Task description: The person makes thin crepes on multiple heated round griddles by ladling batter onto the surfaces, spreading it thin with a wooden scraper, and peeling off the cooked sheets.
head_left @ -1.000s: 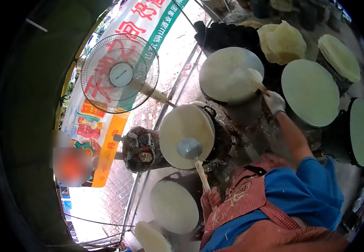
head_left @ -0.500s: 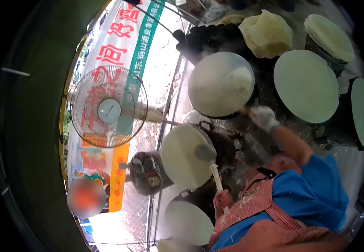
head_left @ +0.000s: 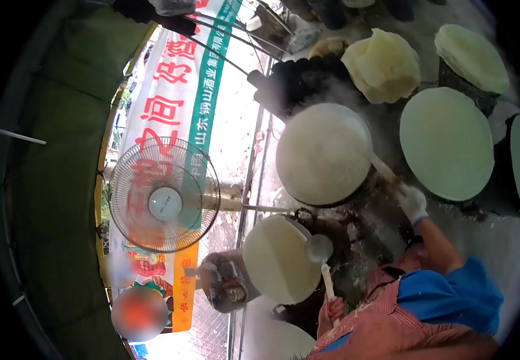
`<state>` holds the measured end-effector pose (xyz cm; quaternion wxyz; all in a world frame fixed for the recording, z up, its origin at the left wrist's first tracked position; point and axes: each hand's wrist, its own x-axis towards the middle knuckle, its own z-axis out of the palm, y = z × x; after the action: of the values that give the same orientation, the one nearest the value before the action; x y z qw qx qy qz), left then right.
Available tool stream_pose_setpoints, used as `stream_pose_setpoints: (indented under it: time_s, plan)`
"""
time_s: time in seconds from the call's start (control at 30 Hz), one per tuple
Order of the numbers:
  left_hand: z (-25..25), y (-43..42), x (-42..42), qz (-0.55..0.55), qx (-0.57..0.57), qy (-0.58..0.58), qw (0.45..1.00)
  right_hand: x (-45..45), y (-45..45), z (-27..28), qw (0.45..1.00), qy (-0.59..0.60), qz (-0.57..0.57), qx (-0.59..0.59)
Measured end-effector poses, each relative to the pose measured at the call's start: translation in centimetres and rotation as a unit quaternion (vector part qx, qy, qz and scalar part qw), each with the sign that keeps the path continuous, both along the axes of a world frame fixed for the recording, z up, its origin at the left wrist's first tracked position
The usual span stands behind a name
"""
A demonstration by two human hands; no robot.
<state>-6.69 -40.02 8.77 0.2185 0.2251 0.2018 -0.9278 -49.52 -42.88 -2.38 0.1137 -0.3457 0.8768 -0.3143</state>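
Note:
The view is turned sideways. My left hand [head_left: 335, 309] is wrapped round the pale handle of a ladle [head_left: 318, 248], whose round grey bowl lies at the edge of a round vessel with a pale, batter-like surface [head_left: 278, 261]. My right hand [head_left: 413, 204], in a white glove, grips a flat wooden scraper [head_left: 384, 170]. The scraper's pale blade meets the rim of a large round griddle [head_left: 323, 153], covered by a thin pale layer that steams. A red checked apron [head_left: 386, 306] and blue sleeve show on my body.
More round griddles with pale sheets [head_left: 446, 144] stand on the right. A stack of thin flatbreads [head_left: 471, 58] and a crumpled pile of sheets [head_left: 383, 66] lie farther up. A caged fan [head_left: 165, 204] stands before a printed banner [head_left: 164, 108].
The view has shifted, moving most things down. The scraper has moved to the griddle's rim, and the pale lump on the griddle no longer shows. The ladle has shifted toward the vessel's edge.

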Motion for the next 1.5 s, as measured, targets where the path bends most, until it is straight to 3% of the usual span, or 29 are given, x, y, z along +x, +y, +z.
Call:
stream_pose_setpoints:
  time_s: [0.07,0.13,0.23,0.27,0.3,0.33,0.37,0.47,0.53,0.6,0.63,0.67,0.73,0.87,0.9,0.93,1.0,1.03,1.13,1.27,1.3,1.33,1.37,1.4,1.43,1.5]
  plan:
    - [0.2,-0.4,-0.1,-0.005,0.008,-0.017,1.0,-3.9,-8.8,0.6,0.99,0.004,-0.032,-0.134]
    - [0.4,-0.6,-0.4,-0.003,0.012,-0.026,1.0,-8.3,-18.1,0.3,0.993,-0.019,-0.01,-0.118]
    - [0.7,-1.3,0.0,0.009,0.006,-0.038,0.999,-10.4,-17.9,8.9,0.98,-0.154,0.09,-0.086]
    - [0.5,-1.5,0.1,0.01,0.001,-0.035,0.999,-10.7,-17.9,5.8,0.989,-0.096,0.057,-0.097]
    - [0.4,-1.6,0.2,0.014,-0.005,-0.033,0.999,-9.6,-16.9,0.1,0.942,-0.246,0.062,-0.22]
    - [0.6,-1.8,0.4,0.022,0.006,-0.033,0.999,-6.0,-15.4,0.4,0.915,-0.344,0.005,-0.209]
    - [0.8,-1.7,0.6,0.031,0.011,-0.034,0.999,-3.2,-14.3,-0.1,0.918,-0.34,0.035,-0.199]
    - [2.0,-1.3,0.8,0.081,0.045,-0.041,0.995,0.3,-12.3,7.0,0.98,-0.169,0.082,-0.06]
    - [2.4,-1.1,1.4,0.099,0.062,-0.051,0.992,-3.9,-10.7,6.9,0.947,-0.261,0.102,-0.158]
    - [1.9,-0.7,2.8,0.101,-0.001,-0.059,0.993,-5.4,-10.2,5.7,0.799,-0.507,-0.086,-0.312]
    - [1.8,-0.8,3.5,0.116,0.004,-0.075,0.99,-4.3,-9.3,4.6,0.84,-0.477,-0.062,-0.25]
    - [1.8,-1.1,3.6,0.131,0.007,-0.089,0.987,-1.4,-8.7,6.6,0.799,-0.558,-0.085,-0.205]
    - [1.7,-1.2,3.1,0.146,0.015,-0.091,0.985,2.9,-10.0,-2.0,0.834,-0.492,-0.038,-0.247]
    - [1.5,-2.0,3.1,0.148,0.02,-0.054,0.987,-0.2,-7.7,4.2,0.921,-0.362,0.079,-0.124]
    - [1.5,-2.1,3.1,0.144,0.019,-0.035,0.989,-2.4,-8.1,5.5,0.92,-0.359,0.072,-0.138]
    - [1.2,-2.4,3.2,0.14,0.018,-0.049,0.989,-5.0,-9.6,2.8,0.945,-0.27,0.059,-0.177]
    - [0.5,-3.0,3.4,0.131,0.017,-0.077,0.988,-8.4,-13.0,4.7,0.98,-0.089,0.01,-0.177]
    - [0.4,-3.4,3.0,0.128,0.014,-0.056,0.99,-9.1,-14.7,3.9,0.992,-0.005,0.031,-0.124]
    - [-0.2,-5.0,2.6,0.1,0.008,0.004,0.995,-7.0,-15.3,4.0,0.976,0.144,0.163,-0.007]
    - [-3.1,-9.8,1.6,0.031,0.015,-0.176,0.984,-8.0,-11.5,7.8,0.929,0.258,0.263,0.039]
    - [-0.3,-11.2,-1.7,0.082,0.045,-0.191,0.977,-9.3,-11.2,5.9,0.945,0.253,0.205,-0.02]
    - [-1.9,-12.6,-2.0,-0.036,-0.17,-0.37,0.913,-10.5,-11.0,3.9,0.955,0.247,0.143,-0.079]
    - [-0.6,-14.0,-4.5,-0.041,-0.194,-0.417,0.887,-9.9,-10.8,2.5,0.965,0.232,0.079,-0.09]
    - [0.3,-15.7,-6.5,-0.035,-0.174,-0.342,0.923,-8.3,-10.0,2.3,0.963,0.252,0.093,-0.017]
    - [0.8,-17.4,-8.3,-0.029,-0.155,-0.264,0.952,-6.8,-9.2,2.8,0.956,0.255,0.146,-0.023]
    - [-0.6,-20.3,-10.7,-0.063,-0.243,-0.297,0.921,-6.2,-8.3,3.1,0.941,0.25,0.226,-0.019]
